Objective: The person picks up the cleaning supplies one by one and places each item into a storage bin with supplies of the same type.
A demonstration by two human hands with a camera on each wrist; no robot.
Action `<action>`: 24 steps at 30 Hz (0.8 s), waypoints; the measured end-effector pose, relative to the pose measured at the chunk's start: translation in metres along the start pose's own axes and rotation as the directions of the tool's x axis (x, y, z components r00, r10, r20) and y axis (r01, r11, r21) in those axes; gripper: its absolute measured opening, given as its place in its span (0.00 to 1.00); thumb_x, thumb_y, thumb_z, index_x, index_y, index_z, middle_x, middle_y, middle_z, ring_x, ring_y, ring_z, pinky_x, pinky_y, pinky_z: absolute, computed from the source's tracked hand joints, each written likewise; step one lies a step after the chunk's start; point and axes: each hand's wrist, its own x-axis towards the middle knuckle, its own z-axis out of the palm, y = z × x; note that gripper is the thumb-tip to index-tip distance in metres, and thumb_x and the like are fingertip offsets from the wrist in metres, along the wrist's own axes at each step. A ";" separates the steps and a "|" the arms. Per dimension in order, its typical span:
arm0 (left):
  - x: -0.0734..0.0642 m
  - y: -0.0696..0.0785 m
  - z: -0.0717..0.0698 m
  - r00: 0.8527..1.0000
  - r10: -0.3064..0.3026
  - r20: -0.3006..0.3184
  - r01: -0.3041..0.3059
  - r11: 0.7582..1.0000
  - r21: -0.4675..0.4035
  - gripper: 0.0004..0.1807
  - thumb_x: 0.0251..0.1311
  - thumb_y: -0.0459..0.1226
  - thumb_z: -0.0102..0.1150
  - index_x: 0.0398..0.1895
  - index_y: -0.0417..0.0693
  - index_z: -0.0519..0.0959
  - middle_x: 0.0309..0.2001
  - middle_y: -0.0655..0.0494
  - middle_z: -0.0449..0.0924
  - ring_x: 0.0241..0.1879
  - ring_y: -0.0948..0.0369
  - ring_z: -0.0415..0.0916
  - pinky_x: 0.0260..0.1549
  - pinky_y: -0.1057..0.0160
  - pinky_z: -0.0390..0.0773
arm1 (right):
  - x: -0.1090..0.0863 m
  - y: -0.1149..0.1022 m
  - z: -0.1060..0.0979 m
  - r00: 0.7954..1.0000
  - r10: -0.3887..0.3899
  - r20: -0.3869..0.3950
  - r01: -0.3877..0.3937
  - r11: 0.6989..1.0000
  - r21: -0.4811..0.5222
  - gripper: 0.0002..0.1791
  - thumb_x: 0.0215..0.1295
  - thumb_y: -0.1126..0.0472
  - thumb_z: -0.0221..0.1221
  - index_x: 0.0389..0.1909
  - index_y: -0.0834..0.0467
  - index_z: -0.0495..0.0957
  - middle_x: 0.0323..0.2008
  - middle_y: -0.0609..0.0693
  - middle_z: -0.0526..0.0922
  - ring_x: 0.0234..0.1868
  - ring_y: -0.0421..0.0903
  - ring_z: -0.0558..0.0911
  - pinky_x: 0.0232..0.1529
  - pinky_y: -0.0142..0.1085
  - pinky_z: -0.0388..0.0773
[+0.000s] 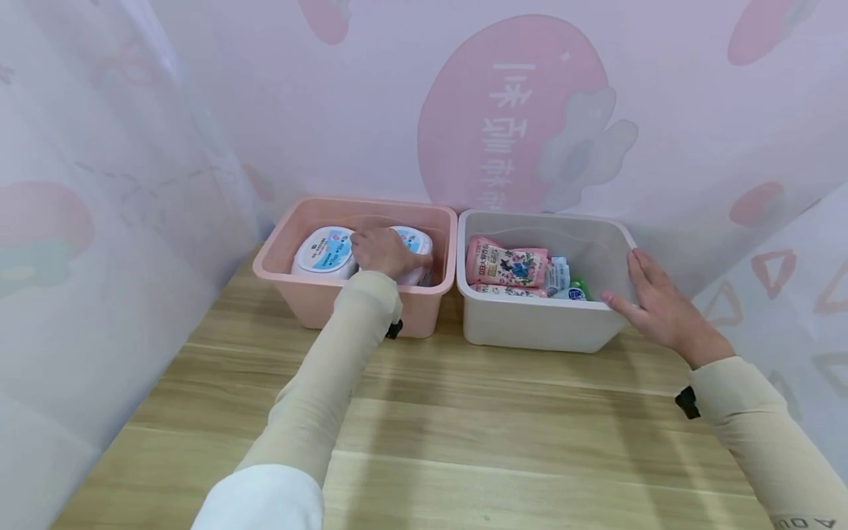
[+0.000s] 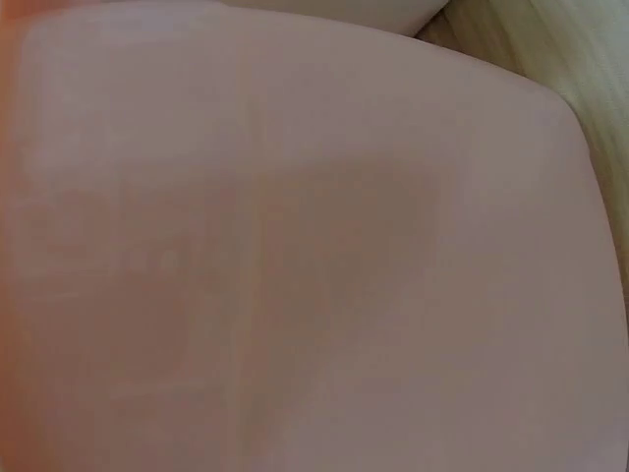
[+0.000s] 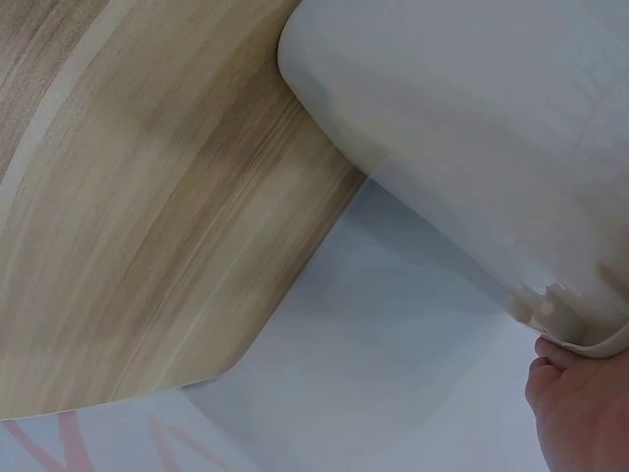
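Observation:
In the head view, my left hand (image 1: 386,252) reaches into the pink bin (image 1: 354,288) and grips the right one of two white round-lidded tubs (image 1: 412,240), fingers on its left side and thumb at its right. The other white tub (image 1: 324,250), with a blue-and-white label, sits just left of the fingers. My right hand (image 1: 665,305) rests on the front right corner of the white bin (image 1: 538,324), fingers along the right rim and thumb over the front rim. The left wrist view is filled by the pink bin's wall (image 2: 472,295); the held tub's lower part is hidden.
Pink printed pouches (image 1: 509,266), a light blue pack (image 1: 556,275) and a green pack (image 1: 578,288) lie in the white bin's left half. Both bins stand side by side on the wooden table (image 1: 497,442), against a strawberry-print curtain (image 1: 371,110).

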 end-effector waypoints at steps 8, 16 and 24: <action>0.003 0.001 0.009 0.999 -0.043 0.010 0.043 0.999 -0.013 0.66 0.45 0.77 0.67 0.67 0.27 0.69 0.62 0.32 0.73 0.62 0.42 0.69 0.67 0.45 0.71 | -0.001 -0.001 0.000 1.000 0.000 -0.004 0.000 1.000 0.014 0.56 0.80 0.34 0.47 0.83 0.66 0.27 0.85 0.66 0.26 0.86 0.69 0.33 0.81 0.71 0.41; 0.007 0.005 0.013 0.998 -0.048 0.030 0.047 0.999 0.027 0.71 0.44 0.78 0.66 0.72 0.26 0.63 0.65 0.31 0.70 0.63 0.42 0.69 0.66 0.47 0.73 | -0.003 -0.002 -0.005 1.000 -0.006 -0.012 0.006 1.000 0.014 0.56 0.81 0.35 0.46 0.83 0.66 0.26 0.85 0.66 0.26 0.85 0.70 0.33 0.80 0.71 0.42; -0.010 -0.006 -0.001 0.993 0.032 0.110 -0.023 0.997 -0.078 0.65 0.51 0.76 0.63 0.73 0.29 0.65 0.70 0.27 0.65 0.66 0.39 0.65 0.68 0.43 0.72 | 0.000 -0.003 -0.006 1.000 0.002 0.022 -0.002 1.000 0.001 0.56 0.80 0.34 0.47 0.83 0.66 0.27 0.85 0.65 0.25 0.86 0.69 0.33 0.80 0.72 0.41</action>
